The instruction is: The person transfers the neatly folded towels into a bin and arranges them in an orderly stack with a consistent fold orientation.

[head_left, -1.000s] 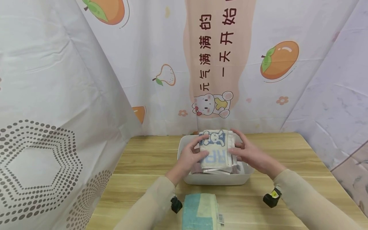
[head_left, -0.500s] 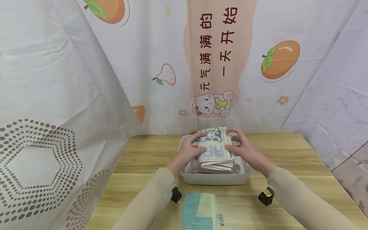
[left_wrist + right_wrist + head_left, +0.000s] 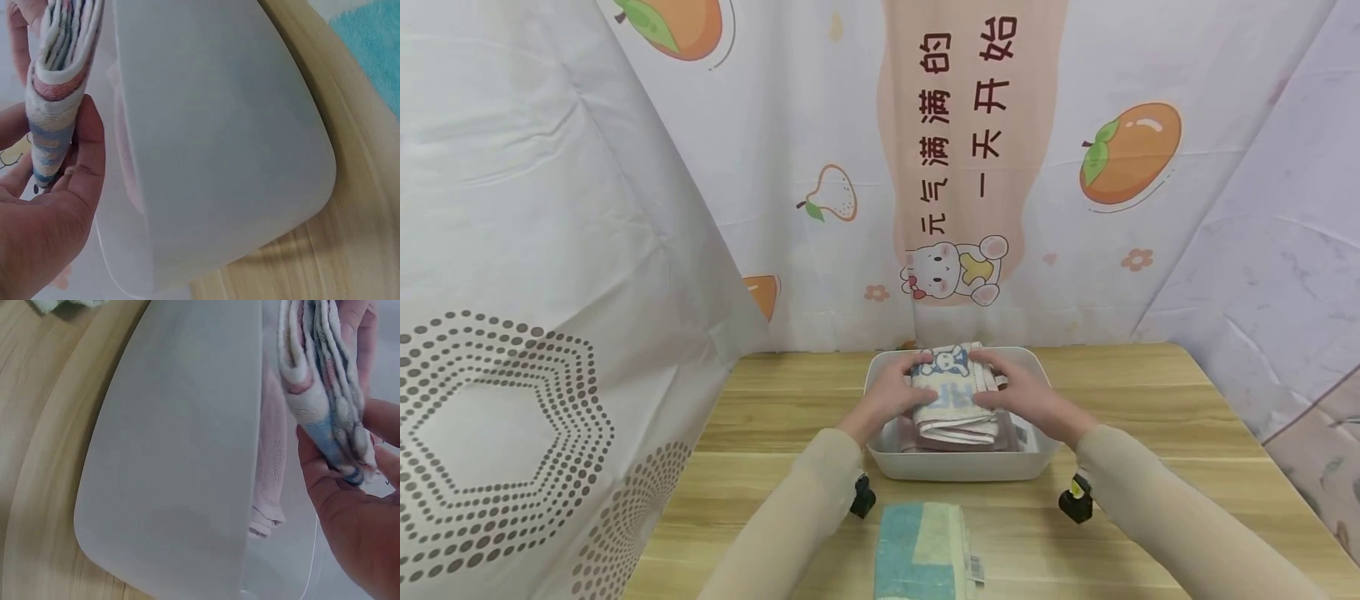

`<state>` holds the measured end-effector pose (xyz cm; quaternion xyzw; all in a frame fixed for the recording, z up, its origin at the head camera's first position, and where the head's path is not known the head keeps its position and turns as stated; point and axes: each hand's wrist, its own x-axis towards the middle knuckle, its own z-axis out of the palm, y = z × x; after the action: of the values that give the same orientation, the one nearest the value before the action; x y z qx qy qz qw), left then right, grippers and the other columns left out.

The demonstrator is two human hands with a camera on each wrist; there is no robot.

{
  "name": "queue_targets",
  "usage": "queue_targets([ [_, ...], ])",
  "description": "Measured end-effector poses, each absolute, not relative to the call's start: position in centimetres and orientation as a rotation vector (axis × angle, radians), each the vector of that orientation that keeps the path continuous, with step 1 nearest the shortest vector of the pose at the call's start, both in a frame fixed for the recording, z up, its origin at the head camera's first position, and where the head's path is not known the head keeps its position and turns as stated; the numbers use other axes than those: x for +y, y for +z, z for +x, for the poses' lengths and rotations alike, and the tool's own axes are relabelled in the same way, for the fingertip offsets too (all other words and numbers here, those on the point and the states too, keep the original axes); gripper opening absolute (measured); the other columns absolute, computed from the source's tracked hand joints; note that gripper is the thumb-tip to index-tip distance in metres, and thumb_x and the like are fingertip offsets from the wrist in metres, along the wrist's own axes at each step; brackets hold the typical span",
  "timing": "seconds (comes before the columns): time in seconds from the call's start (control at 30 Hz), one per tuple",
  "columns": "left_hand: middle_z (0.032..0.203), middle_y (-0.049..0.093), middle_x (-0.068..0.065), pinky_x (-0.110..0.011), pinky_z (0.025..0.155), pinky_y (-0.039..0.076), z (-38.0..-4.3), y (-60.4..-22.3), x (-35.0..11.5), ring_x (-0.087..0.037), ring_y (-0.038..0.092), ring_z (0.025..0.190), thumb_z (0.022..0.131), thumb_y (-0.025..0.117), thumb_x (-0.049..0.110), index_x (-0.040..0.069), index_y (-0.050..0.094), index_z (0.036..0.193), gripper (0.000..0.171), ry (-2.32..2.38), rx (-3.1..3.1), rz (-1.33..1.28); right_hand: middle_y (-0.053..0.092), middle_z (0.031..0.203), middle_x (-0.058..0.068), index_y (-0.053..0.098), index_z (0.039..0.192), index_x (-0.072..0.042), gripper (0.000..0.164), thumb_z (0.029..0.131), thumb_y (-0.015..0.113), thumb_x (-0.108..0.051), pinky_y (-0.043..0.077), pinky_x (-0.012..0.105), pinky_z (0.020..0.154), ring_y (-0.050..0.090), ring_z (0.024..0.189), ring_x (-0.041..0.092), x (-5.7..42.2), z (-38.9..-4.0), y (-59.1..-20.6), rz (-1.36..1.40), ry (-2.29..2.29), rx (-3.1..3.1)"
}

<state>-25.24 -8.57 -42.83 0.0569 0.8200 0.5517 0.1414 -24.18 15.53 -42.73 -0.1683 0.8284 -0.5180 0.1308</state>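
Note:
Between my two hands is a folded towel (image 3: 951, 398), cream with a blue bunny panel and pale blue letters. My left hand (image 3: 887, 395) grips its left edge, thumb on top. The right hand (image 3: 1028, 398) grips the opposite edge. In both wrist views the fingers curl round the towel's sides, and its stacked layers show at the folded end. The towel is above a white plastic bin (image 3: 966, 468). Inside the bin lies a folded pink towel (image 3: 272, 450), partly hidden beneath the one I hold.
A folded teal and yellow towel (image 3: 921, 550) with a small tag lies on the wooden table (image 3: 790, 417) in front of the bin. A printed curtain (image 3: 842, 275) hangs behind the table, and a grey-white sheet (image 3: 550, 250) hangs at the left.
Both hands have shifted slightly left with the bunny towel, and the right hand has drawn inward. More of the pink towel shows below it. The teal towel has stayed in place.

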Motion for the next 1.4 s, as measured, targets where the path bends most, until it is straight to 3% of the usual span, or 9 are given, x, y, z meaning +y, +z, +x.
queue_targets([
  [0.1, 0.133, 0.043, -0.009, -0.034, 0.064, 0.053, -25.5, -43.3, -8.6, -0.022, 0.056, 0.094, 0.079, 0.075, 0.017, 0.028, 0.048, 0.133, 0.062, 1.518, 2.401, 0.181, 0.031, 0.146, 0.008, 0.032, 0.145, -0.018, 0.071, 0.085, 0.069, -0.023, 0.039, 0.046, 0.095, 0.036, 0.125, 0.034, 15.3, -24.4, -42.9, -0.453, -1.454, 2.405],
  [0.23, 0.134, 0.046, -0.009, -0.039, 0.089, 0.045, -25.7, -43.9, -8.6, -0.024, 0.049, 0.112, 0.079, 0.075, 0.020, 0.025, 0.049, 0.133, 0.061, 1.346, 2.523, 0.234, 0.030, 0.147, 0.012, 0.032, 0.145, -0.014, 0.072, 0.084, 0.070, -0.020, 0.031, 0.050, 0.101, 0.032, 0.128, 0.034, 15.0, -24.4, -43.2, -0.445, -1.412, 2.403],
  [0.33, 0.136, 0.046, -0.007, -0.041, 0.100, 0.034, -25.8, -44.3, -8.7, -0.023, 0.043, 0.121, 0.079, 0.075, 0.021, 0.024, 0.049, 0.134, 0.061, 1.243, 2.576, 0.261, 0.030, 0.147, 0.014, 0.031, 0.145, -0.012, 0.072, 0.084, 0.069, -0.019, 0.029, 0.051, 0.102, 0.032, 0.129, 0.034, 14.9, -24.5, -43.6, -0.439, -1.372, 2.408],
  [0.47, 0.140, 0.043, -0.005, -0.041, 0.102, 0.032, -25.7, -44.7, -8.6, -0.022, 0.042, 0.122, 0.080, 0.074, 0.019, 0.021, 0.047, 0.136, 0.062, 1.179, 2.580, 0.267, 0.026, 0.148, 0.019, 0.031, 0.145, -0.011, 0.071, 0.084, 0.069, -0.015, 0.029, 0.053, 0.101, 0.032, 0.128, 0.035, 14.8, -24.5, -44.1, -0.428, -1.295, 2.427],
  [0.67, 0.144, 0.038, -0.006, -0.040, 0.103, 0.032, -25.4, -44.8, -8.3, -0.022, 0.039, 0.124, 0.080, 0.073, 0.016, 0.016, 0.044, 0.138, 0.065, 1.071, 2.604, 0.308, 0.031, 0.142, 0.026, 0.028, 0.146, -0.010, 0.072, 0.085, 0.067, -0.010, 0.031, 0.054, 0.099, 0.035, 0.126, 0.040, 14.6, -24.6, -44.4, -0.379, -1.231, 2.423],
  [0.87, 0.139, 0.042, -0.011, -0.041, 0.101, 0.034, -25.2, -44.6, -8.1, -0.025, 0.042, 0.122, 0.078, 0.074, 0.015, 0.012, 0.044, 0.138, 0.067, 1.021, 2.612, 0.322, 0.025, 0.147, 0.022, 0.028, 0.146, -0.011, 0.072, 0.085, 0.066, -0.010, 0.025, 0.055, 0.103, 0.025, 0.132, 0.040, 14.4, -24.8, -44.6, -0.355, -1.197, 2.445],
  [1.03, 0.139, 0.043, -0.011, -0.041, 0.101, 0.034, -25.2, -44.5, -8.1, -0.025, 0.043, 0.121, 0.078, 0.075, 0.017, 0.013, 0.043, 0.139, 0.069, 0.987, 2.619, 0.327, 0.029, 0.146, 0.022, 0.028, 0.146, -0.011, 0.072, 0.085, 0.067, -0.011, 0.025, 0.055, 0.103, 0.028, 0.131, 0.039, 14.4, -24.8, -44.6, -0.340, -1.159, 2.454],
  [1.23, 0.138, 0.043, -0.011, -0.041, 0.100, 0.034, -25.2, -44.7, -8.1, -0.024, 0.044, 0.119, 0.078, 0.075, 0.020, 0.014, 0.043, 0.139, 0.069, 0.957, 2.622, 0.328, 0.047, 0.129, 0.023, 0.027, 0.146, -0.010, 0.074, 0.084, 0.067, -0.012, 0.037, 0.048, 0.095, 0.047, 0.111, 0.031, 14.5, -24.7, -44.5, -0.300, -1.137, 2.452],
  [1.4, 0.138, 0.043, -0.011, -0.039, 0.099, 0.036, -25.3, -45.0, -8.1, -0.021, 0.045, 0.115, 0.078, 0.075, 0.023, 0.015, 0.043, 0.139, 0.070, 0.913, 2.634, 0.330, 0.056, 0.101, 0.016, 0.026, 0.146, -0.007, 0.075, 0.084, 0.068, -0.009, 0.045, 0.037, 0.073, 0.054, 0.080, 0.022, 14.6, -24.7, -44.7, -0.282, -1.151, 2.420],
])
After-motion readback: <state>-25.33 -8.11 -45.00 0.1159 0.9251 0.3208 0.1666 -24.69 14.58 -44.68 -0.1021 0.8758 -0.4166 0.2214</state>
